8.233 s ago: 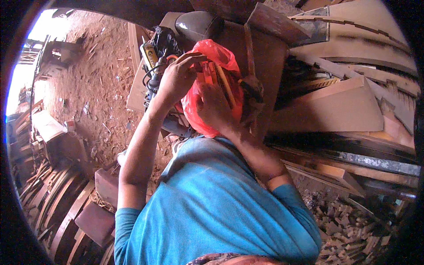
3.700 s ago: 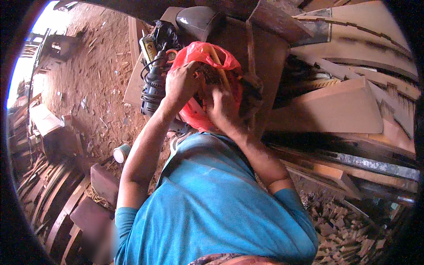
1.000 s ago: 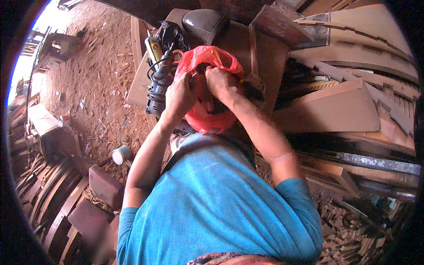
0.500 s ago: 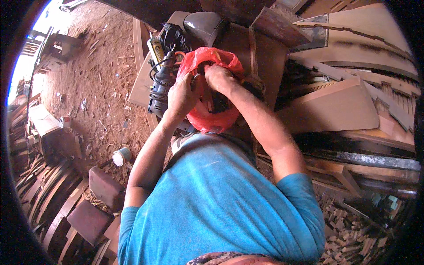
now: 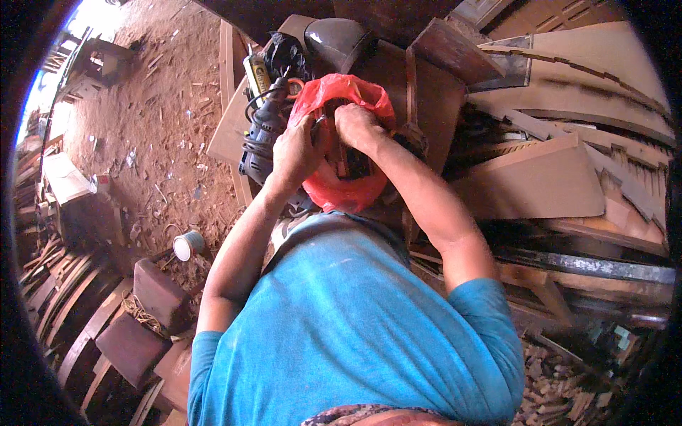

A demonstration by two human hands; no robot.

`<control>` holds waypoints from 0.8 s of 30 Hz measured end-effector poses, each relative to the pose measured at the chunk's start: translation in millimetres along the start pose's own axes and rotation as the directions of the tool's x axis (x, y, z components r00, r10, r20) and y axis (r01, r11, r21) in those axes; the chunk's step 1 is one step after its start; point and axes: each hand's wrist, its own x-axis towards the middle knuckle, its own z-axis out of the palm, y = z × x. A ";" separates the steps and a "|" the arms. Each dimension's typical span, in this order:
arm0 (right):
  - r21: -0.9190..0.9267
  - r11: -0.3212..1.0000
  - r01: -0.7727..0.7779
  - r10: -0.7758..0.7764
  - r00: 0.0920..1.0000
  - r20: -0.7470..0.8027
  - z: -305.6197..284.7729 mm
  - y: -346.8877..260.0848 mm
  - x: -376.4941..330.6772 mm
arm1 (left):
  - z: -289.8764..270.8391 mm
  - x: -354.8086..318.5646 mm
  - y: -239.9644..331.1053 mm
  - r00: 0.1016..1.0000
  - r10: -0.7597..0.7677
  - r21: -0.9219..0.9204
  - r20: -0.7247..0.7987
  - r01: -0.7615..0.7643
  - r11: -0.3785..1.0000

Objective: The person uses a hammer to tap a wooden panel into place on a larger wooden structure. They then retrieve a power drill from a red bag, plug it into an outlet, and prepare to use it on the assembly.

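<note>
Red plastic bag (image 5: 339, 186) lower now, right hand (image 5: 355, 124) inside it.

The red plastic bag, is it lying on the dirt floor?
No, the red plastic bag sits up on the wooden workbench, with the left hand and right hand at its mouth.

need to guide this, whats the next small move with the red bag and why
Probably draw the right hand up out of the red plastic bag with whatever it grips: its fingers are buried in the mouth, which the left hand holds open.
</note>
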 end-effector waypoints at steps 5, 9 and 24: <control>0.008 1.000 -0.008 0.009 0.994 -0.109 2.4 -8.7 -13.5 | 1.4 3.0 -4.4 1.000 0.007 -0.008 0.005 -0.007 1.000; 0.176 0.984 -0.026 0.055 0.986 -0.160 -3.9 -0.4 -49.6 | -7.4 -5.2 0.2 0.999 0.038 -0.108 -0.032 -0.042 0.993; 0.965 -0.036 0.259 0.019 0.966 -0.259 -57.8 54.0 -131.9 | -23.4 -15.9 47.9 0.935 0.227 -0.866 0.271 0.135 0.481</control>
